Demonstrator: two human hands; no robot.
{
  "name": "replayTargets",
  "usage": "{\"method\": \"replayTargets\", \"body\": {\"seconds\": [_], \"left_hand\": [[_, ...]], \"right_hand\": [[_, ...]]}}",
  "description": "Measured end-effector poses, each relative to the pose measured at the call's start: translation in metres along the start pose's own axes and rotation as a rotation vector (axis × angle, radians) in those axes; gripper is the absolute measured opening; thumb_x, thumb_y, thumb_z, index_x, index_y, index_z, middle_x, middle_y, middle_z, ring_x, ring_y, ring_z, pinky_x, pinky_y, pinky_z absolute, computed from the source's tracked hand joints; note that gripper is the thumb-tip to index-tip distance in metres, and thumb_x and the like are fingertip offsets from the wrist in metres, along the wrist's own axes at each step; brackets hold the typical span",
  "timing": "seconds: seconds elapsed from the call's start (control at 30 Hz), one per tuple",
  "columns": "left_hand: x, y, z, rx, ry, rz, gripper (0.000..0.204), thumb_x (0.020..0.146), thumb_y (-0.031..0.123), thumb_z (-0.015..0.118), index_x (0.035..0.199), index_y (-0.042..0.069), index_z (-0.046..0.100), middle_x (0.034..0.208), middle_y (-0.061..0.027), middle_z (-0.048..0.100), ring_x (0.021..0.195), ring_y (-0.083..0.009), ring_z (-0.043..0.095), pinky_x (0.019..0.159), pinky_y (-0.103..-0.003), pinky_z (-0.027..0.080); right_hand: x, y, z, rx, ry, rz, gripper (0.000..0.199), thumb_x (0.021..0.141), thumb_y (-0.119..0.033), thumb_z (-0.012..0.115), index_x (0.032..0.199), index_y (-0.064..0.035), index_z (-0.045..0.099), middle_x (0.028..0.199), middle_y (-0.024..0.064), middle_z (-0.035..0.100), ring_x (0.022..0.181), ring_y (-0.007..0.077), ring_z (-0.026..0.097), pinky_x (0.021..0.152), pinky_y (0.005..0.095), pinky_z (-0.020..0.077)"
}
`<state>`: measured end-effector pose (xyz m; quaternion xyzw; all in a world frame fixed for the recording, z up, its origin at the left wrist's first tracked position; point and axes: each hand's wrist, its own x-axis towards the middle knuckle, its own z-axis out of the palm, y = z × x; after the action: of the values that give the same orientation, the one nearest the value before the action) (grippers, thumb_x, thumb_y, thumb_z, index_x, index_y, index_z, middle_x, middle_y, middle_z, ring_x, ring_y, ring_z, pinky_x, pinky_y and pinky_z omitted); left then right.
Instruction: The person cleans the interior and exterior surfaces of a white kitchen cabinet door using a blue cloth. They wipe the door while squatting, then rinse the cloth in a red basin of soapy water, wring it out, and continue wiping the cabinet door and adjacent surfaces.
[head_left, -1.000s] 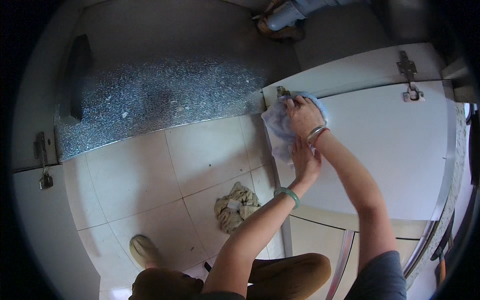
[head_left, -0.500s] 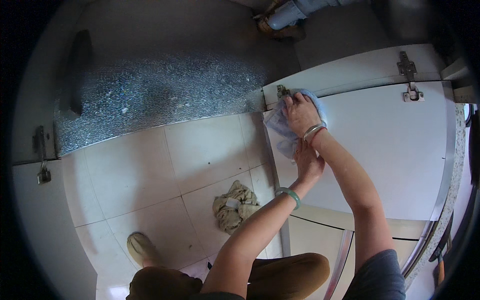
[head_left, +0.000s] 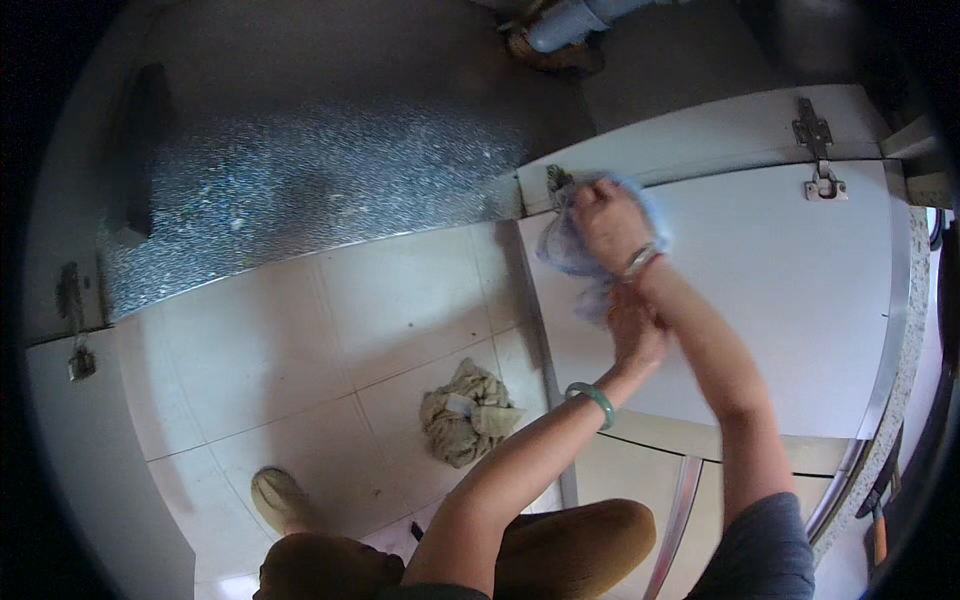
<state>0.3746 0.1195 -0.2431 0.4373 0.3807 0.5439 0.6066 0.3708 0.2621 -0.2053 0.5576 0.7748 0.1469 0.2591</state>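
- At the upper left corner of the open white cabinet door (head_left: 790,300), the right hand (head_left: 607,224) is clenched around a pale blue cloth (head_left: 563,248) and presses it flat against the door's face, just below the door's top edge.
- The cloth bunches out from under the palm toward the door's left edge, with a loose fold hanging down past the wrist.
- A metal bangle (head_left: 638,262) sits on the right wrist.
- The left hand (head_left: 634,330) lies just below the right one, its fingers curled up against the right wrist and the hanging end of the cloth; whether it actually grips the cloth cannot be told, as the fingers are blurred.
- A green bangle (head_left: 591,396) rings the left wrist.
- A metal hinge (head_left: 818,150) is fixed at the door's upper right, well apart from both hands.
- On the beige tiled floor (head_left: 260,340) to the left of the door lies a crumpled greenish rag (head_left: 466,412), near the left forearm but not touching it.
- Beyond the tiles is a speckled dark threshold strip (head_left: 300,200).
- A light-coloured shoe (head_left: 280,497) rests on the tiles near the lower edge, beside the person's brown-clad knee (head_left: 580,540).
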Motion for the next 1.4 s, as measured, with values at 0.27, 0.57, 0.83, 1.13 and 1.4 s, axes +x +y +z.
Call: {"method": "replayTargets", "body": {"seconds": [0.27,0.57,0.83,1.13,1.4], "left_hand": [[0.013,0.048,0.004,-0.164,0.148,0.203,0.052,0.075,0.009,0.071,0.121,0.001,0.05,0.118,-0.0204,0.052,0.111,-0.0406,0.047,0.093,-0.051,0.036],[-0.004,0.012,0.003,0.038,0.062,-0.014,0.072,0.077,0.019,0.073,0.137,0.0,0.038,0.13,-0.0239,0.047,0.12,-0.0426,0.042,0.095,-0.054,0.035],[0.003,0.041,-0.01,-0.097,0.034,0.078,0.068,0.08,0.012,0.07,0.139,0.0,0.038,0.145,-0.0225,0.037,0.131,-0.0442,0.036,0.107,-0.052,0.028],[0.068,0.076,-0.003,0.239,-0.081,0.505,0.06,0.093,0.038,0.056,0.142,0.006,0.041,0.151,-0.017,0.035,0.147,-0.0384,0.016,0.108,-0.06,0.018],[0.005,0.028,-0.01,0.276,-0.236,0.16,0.076,0.094,0.04,0.056,0.152,0.005,0.021,0.155,-0.0203,0.028,0.147,-0.0421,0.01,0.109,-0.059,0.016]], "right_hand": [[-0.026,0.035,-0.061,-0.215,0.194,0.152,0.017,0.09,-0.022,0.057,0.101,-0.0092,0.059,0.092,0.0121,0.062,0.092,0.0309,0.062,0.079,0.0424,0.051],[-0.002,0.008,0.016,0.039,0.025,0.006,0.027,0.095,-0.018,0.045,0.113,-0.0036,0.058,0.102,0.0177,0.062,0.099,0.0356,0.059,0.088,0.0433,0.0485],[-0.03,0.023,-0.065,-0.117,0.172,0.189,0.031,0.087,-0.013,0.056,0.118,-0.0096,0.059,0.104,0.0136,0.063,0.098,0.0335,0.06,0.089,0.0445,0.0483],[-0.029,0.095,-0.117,-0.681,0.385,0.318,0.058,0.094,-0.043,0.052,0.142,-0.0108,0.046,0.152,0.0159,0.036,0.136,0.033,0.038,0.111,0.0453,0.0296],[-0.049,0.048,-0.068,-0.346,-0.013,0.111,0.058,0.091,-0.028,0.051,0.142,-0.0014,0.045,0.156,0.0142,0.03,0.138,0.0267,0.037,0.115,0.0361,0.0249]]}}
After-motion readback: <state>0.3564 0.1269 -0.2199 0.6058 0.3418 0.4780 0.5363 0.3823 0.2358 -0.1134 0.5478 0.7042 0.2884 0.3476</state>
